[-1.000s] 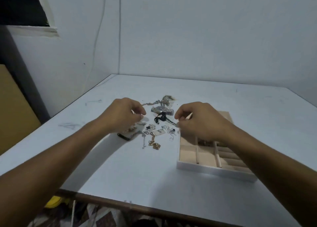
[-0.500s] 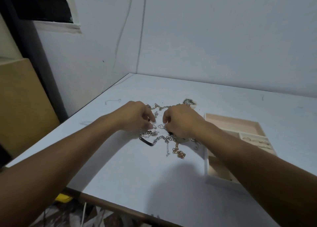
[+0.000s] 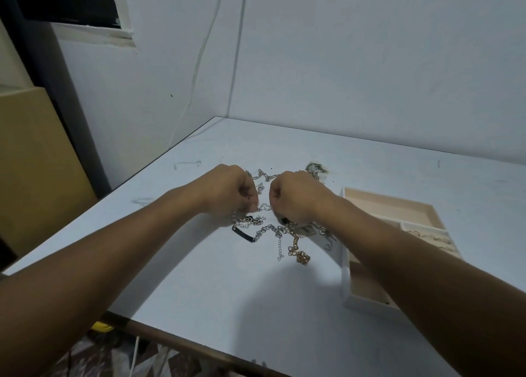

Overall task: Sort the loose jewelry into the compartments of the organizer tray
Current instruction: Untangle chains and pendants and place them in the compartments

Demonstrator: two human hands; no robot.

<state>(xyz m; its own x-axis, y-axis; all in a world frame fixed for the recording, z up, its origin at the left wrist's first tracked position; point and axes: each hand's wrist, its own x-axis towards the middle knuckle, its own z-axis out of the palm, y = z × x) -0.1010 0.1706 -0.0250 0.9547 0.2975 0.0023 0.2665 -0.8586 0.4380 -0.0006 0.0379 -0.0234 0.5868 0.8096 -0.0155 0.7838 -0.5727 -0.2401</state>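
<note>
View from the head camera, listed from largest item to smallest. The white table (image 3: 199, 277) carries everything, and both forearms reach across it from the near edge.

The organizer tray (image 3: 345, 277) lies to the right of the right hand, with its white left wall passing under that forearm. The forearm hides much of its beige inside. In one compartment, well right of the wrist, I see a few thin ring-like pieces (image 3: 427, 237), too small for me to tell apart.

The left hand (image 3: 227, 194) and the right hand (image 3: 296, 197) sit knuckles-up, close together but apart, directly over the loose jewelry (image 3: 273, 228). Both have their fingers curled tight. Each pinches one end of a short silver chain (image 3: 264, 206), which bridges the gap between them, just above the table.

The remaining pieces spread beneath and around the hands:
- A black bar bracelet (image 3: 243, 234) lies just nearer than the left hand.
- Beside it is a beaded silver strand (image 3: 247, 221), touching that hand's underside.
- A gold chain (image 3: 297, 251) trails toward me from under the right hand.
- A thin silver tail (image 3: 280, 248) lies alongside the gold chain.
- A tangled clump (image 3: 316, 168) sits just beyond the right hand's knuckles.
- More links (image 3: 263, 174) show beyond the gap between the hands.
</note>
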